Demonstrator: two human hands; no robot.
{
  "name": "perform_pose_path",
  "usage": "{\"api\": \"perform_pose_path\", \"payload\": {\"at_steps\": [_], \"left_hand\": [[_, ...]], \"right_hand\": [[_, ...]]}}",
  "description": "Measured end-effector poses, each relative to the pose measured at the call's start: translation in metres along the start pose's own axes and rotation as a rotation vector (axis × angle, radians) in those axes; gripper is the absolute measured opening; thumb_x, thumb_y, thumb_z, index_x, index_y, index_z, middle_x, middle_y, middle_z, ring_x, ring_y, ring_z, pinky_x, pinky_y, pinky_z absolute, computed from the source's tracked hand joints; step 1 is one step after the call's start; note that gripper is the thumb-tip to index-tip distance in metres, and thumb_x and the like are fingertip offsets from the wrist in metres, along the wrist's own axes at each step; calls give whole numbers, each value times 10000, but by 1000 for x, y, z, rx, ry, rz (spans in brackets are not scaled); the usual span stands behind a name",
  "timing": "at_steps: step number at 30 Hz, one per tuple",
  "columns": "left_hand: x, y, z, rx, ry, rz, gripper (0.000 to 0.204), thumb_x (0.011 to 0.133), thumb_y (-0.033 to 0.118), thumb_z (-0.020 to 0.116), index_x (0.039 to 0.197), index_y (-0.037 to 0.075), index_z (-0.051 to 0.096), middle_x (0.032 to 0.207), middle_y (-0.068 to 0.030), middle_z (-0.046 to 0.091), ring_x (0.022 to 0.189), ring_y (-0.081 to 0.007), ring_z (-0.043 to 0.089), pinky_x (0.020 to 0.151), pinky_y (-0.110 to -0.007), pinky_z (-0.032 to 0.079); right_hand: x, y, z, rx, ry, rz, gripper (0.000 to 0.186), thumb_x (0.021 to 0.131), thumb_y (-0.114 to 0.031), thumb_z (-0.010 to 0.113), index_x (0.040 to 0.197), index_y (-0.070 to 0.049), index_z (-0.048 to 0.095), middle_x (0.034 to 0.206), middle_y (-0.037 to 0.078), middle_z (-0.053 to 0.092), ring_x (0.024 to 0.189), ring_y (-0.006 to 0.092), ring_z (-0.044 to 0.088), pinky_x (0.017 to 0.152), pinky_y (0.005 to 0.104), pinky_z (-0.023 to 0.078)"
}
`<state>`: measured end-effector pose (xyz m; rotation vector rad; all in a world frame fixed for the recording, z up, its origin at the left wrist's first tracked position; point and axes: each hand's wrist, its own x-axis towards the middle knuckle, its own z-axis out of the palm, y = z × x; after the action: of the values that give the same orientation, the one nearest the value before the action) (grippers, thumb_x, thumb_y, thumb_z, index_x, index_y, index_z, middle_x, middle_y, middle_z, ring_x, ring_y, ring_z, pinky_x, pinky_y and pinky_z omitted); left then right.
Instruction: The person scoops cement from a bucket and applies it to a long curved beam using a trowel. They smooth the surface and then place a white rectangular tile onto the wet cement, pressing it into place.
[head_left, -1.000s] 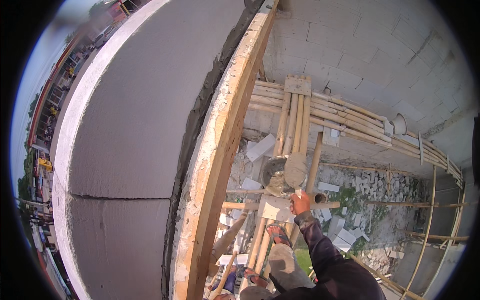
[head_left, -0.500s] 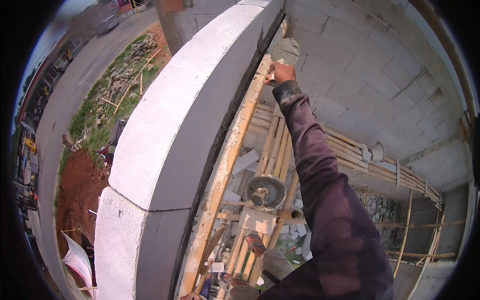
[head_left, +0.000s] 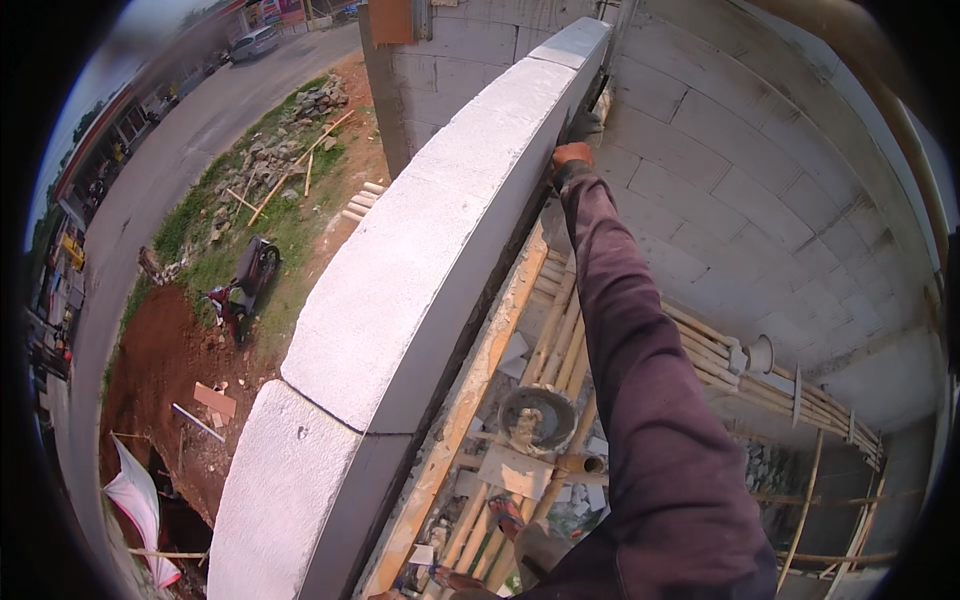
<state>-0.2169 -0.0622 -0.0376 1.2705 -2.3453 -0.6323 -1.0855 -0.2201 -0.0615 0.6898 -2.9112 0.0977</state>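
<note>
My right arm reaches far forward along a wall of white blocks (head_left: 420, 220). At its end my right hand (head_left: 573, 153) is closed on a trowel (head_left: 587, 122), whose grey blade shows just beyond the fist. The fist is close to the inner face of the blocks, near the dark mortar strip at their foot; whether it touches cannot be made out. A mortar-smeared wooden plank (head_left: 470, 400) runs alongside that strip. Only a sliver of my left hand (head_left: 386, 595) shows at the lower edge, by the plank's near end; its fingers are hidden.
Below is a bamboo scaffold (head_left: 560, 350) bearing a black tub (head_left: 566, 420) of mortar and a small board (head_left: 513, 472). My sandalled foot (head_left: 506, 516) is near the board. A grey block wall (head_left: 720, 170) rises at right. Outside, at left, are a motorbike (head_left: 245, 285) and a road (head_left: 150, 200).
My right hand has carried the trowel closer to the block wall, and its blade is now mostly hidden. The view has shifted, showing more of the blocks' tops and the ground outside.
</note>
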Motion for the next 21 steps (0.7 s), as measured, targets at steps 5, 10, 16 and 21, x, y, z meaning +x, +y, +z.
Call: {"api": "perform_pose_path", "payload": {"at_steps": [5,10,16,21], "left_hand": [[-4,-7,6,63,97,-15,273,976,257,572,851,29,654,778,-191,599,718,-399,547,663,-503,435],[-6,-8,10,-182,-28,-282,307,1006,247,534,903,4,692,778,-177,653,730,-341,611,667,-459,476],[0,-8,10,-76,73,-115,295,998,254,551,901,14,690,787,-175,642,717,-349,604,660,-465,475],[-4,-14,7,-93,81,-25,198,936,209,604,885,27,664,827,-189,638,727,-367,588,673,-482,467]], "right_hand": [[-43,-1,-30,1352,-170,432,144,949,-117,565,1016,-15,641,915,170,638,744,269,671,553,395,576],[-94,1,-73,1804,-160,619,172,964,-120,545,1082,1,574,751,134,602,539,233,604,445,368,545],[-112,22,-92,2094,-282,390,145,986,-141,507,1091,-42,510,768,106,549,587,202,554,449,312,460],[-85,31,-70,2088,-154,467,173,964,-144,500,1107,-47,514,814,125,561,596,237,556,471,370,482]]}}
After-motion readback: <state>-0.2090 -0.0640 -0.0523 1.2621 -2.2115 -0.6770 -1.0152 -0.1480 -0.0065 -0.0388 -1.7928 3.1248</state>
